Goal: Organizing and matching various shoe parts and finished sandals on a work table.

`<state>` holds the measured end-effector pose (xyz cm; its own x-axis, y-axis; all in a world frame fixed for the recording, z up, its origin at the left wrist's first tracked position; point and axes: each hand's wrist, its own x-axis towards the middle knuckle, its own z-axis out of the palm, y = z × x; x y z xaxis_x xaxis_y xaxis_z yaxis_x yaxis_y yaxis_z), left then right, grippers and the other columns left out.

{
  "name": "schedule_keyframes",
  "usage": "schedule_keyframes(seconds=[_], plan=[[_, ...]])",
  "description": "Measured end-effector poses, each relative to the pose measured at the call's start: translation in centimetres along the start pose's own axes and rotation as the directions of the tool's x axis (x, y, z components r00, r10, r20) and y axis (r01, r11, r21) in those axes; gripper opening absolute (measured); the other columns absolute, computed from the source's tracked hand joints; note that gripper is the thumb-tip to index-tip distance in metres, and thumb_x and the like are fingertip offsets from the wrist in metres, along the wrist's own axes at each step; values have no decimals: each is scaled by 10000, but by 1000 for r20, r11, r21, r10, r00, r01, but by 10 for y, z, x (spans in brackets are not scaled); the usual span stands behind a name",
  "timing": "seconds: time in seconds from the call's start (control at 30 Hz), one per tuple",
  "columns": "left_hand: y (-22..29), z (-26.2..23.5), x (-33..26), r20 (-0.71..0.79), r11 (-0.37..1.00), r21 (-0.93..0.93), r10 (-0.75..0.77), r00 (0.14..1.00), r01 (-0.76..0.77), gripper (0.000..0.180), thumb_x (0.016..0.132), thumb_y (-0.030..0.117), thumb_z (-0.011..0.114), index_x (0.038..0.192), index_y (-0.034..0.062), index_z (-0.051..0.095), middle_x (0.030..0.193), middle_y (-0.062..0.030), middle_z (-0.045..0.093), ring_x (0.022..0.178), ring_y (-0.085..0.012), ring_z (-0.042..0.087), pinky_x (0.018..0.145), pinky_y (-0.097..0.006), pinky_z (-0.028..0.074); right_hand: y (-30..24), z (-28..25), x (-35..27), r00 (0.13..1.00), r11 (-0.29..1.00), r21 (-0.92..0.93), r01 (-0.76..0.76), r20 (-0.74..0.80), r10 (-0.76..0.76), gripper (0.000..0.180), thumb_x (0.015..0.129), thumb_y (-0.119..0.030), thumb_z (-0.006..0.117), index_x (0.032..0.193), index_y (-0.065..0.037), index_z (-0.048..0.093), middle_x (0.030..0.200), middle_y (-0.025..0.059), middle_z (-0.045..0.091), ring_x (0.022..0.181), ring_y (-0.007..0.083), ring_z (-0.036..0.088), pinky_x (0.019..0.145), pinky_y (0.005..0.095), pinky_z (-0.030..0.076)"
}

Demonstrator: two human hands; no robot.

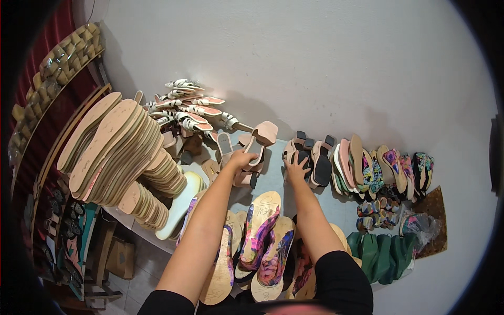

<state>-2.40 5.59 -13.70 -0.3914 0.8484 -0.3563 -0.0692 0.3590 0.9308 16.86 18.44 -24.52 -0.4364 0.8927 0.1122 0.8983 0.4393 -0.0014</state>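
Note:
My left hand point(244, 159) is closed around a beige heeled sandal point(265, 133), its block heel tipped up toward the wall. Other beige sandals lie under and beside that hand, one with a dark heel point(254, 181). Over to the right, my right hand point(297, 168) rests with spread fingers on a beige sandal with a black sole point(301, 157). Beside it lies another black-soled sandal point(321, 169), sole up. Below my forearms, flowered wedge sandals point(262, 220) stand close together.
Tall stacks of beige insoles point(118, 152) fill the left. White strappy sandals point(191, 107) are heaped by the wall. Along the right stand a row of flat sandals point(357, 157), small striped pieces point(375, 212), green wedge soles point(380, 254) and a plastic bag point(422, 228).

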Motion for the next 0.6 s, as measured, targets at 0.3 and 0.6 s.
schedule_keyframes(seconds=[0.3,0.6], plan=[[8,-11,-1,140,997,-61,-43,989,52,350,764,215,597,1013,-11,499,845,-120,573,681,-221,591,533,-351,527,-45,-88,15,530,809,528,-257,777,-339,906,651,-657,537,1220,22,349,1137,215,460,983,348,513,789,460,444],[20,25,-8,163,1000,-27,-3,987,7,414,791,306,571,1089,32,484,906,-141,580,761,-228,583,643,-403,477,-72,-109,-16,495,637,671,-379,729,-473,475,724,-308,661,1125,-155,459,1111,63,477,994,260,470,758,470,460]])
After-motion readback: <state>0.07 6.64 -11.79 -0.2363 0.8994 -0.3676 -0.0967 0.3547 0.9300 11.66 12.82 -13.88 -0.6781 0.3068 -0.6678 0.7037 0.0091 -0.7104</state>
